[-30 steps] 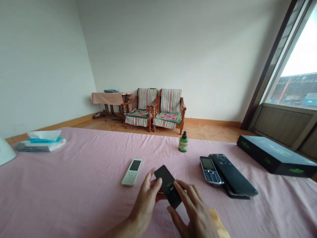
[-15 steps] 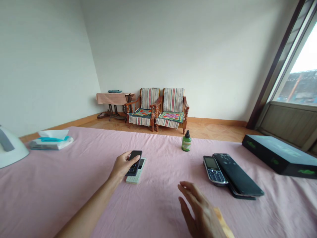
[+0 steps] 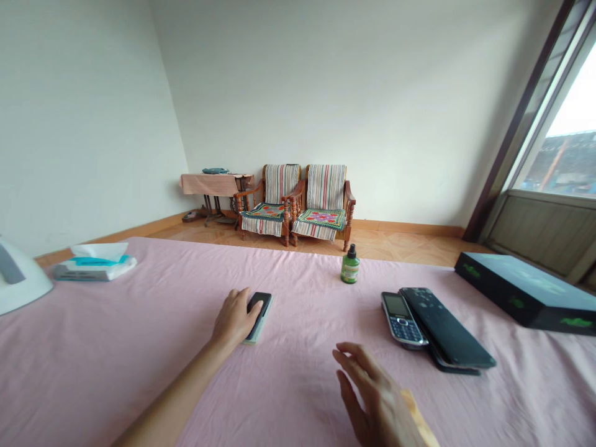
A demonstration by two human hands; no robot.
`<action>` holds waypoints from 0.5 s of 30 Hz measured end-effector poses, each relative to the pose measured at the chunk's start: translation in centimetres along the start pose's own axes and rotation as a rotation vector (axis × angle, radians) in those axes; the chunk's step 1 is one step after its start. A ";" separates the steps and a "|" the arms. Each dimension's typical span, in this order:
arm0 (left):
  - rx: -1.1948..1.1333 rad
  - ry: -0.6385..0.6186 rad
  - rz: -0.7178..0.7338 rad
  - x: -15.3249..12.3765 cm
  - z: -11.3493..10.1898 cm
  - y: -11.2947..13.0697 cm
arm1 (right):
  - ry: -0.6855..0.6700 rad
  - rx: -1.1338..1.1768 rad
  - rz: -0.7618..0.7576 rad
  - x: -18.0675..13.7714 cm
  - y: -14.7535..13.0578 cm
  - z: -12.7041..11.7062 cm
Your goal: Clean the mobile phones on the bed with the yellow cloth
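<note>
My left hand (image 3: 235, 315) grips a dark keypad phone (image 3: 263, 299), which lies on top of a pale phone (image 3: 255, 336); only the pale phone's edge shows beneath. The fingers cover most of the dark phone. Held above the pink cloth, my right hand (image 3: 370, 388) has its fingers apart and nothing in them. To its right, a silver-and-blue keypad phone (image 3: 404, 321) leans against a long black case-like object (image 3: 447, 329), with another dark flat piece partly hidden underneath.
On the pink cloth (image 3: 298, 385) stand a green bottle (image 3: 350, 267) with a black cap, a tissue pack (image 3: 95, 263) and a black-sided box (image 3: 526, 292). A white rounded object (image 3: 21, 279) is at the left edge. Two chairs (image 3: 321, 205) stand by the wall.
My left hand has brought the dark phone down and slightly right, so it now covers most of the pale phone. My right hand has hardly moved.
</note>
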State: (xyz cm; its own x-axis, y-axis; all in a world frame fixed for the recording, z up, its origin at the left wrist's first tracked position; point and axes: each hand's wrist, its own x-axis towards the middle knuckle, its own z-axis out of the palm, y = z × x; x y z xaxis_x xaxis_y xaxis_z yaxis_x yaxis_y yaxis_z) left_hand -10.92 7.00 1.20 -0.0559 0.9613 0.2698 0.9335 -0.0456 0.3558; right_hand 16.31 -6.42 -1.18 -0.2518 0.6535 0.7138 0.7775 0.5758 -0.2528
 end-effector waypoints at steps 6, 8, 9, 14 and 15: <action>0.189 -0.094 0.079 -2.0 -0.4 1.5 | -0.065 0.017 0.012 0.0 0.0 -0.1; 0.235 -0.122 0.093 -2.4 -0.6 2.0 | -0.083 0.031 0.010 0.1 0.0 -0.1; 0.256 -0.131 0.097 -2.6 -0.6 2.2 | -0.084 0.038 0.011 0.1 0.0 -0.1; 0.330 -0.144 0.113 -2.6 -0.6 2.4 | -0.084 0.068 0.032 0.3 -0.1 -0.2; 0.340 -0.142 0.114 -2.5 -0.6 2.4 | -0.085 0.074 0.035 0.4 -0.2 -0.2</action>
State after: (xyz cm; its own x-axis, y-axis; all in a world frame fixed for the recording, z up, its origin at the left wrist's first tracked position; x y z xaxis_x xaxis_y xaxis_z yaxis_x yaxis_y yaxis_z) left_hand -8.75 4.30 1.88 0.0830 0.9844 0.1552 0.9964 -0.0851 0.0070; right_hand 16.22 -6.38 -0.72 -0.2754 0.7112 0.6468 0.7428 0.5845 -0.3264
